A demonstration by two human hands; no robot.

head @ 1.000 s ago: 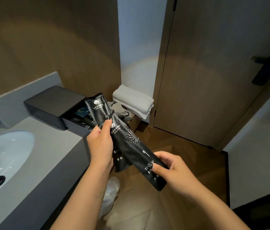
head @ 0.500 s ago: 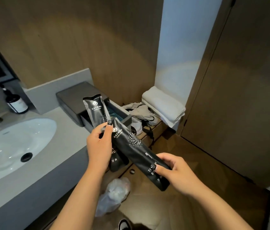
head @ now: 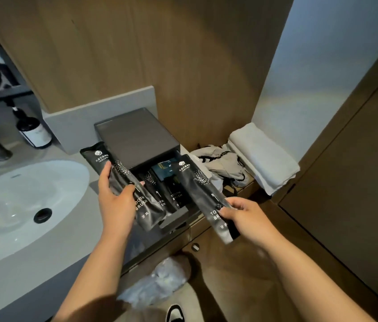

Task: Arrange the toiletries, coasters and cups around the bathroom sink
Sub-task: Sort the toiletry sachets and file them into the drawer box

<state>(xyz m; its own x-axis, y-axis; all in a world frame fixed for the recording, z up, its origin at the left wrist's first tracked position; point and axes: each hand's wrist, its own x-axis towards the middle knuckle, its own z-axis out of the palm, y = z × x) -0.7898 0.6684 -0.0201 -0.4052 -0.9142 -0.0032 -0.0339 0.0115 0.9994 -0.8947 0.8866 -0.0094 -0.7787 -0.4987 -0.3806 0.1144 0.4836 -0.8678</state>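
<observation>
Here the left hand (head: 116, 205) is gripping one black toothbrush packet (head: 125, 182) with the fingers curled round its middle, holding it slanted over the grey bench (head: 67, 233) between the white sink (head: 16, 205) and the open drawer (head: 171, 219) of the black box (head: 134, 138). The right hand (head: 246, 219) is pinching the lower end of a second toothbrush packet (head: 199, 194) and holding it tilted just over the right edge of the drawer, where more black packets (head: 174, 194) are lying. A dark bottle (head: 34, 133) is standing behind the sink, and a folded white towel (head: 262, 156) is lying on the wooden shelf (head: 236, 189) to the right of the box, beside grey cloth.
</observation>
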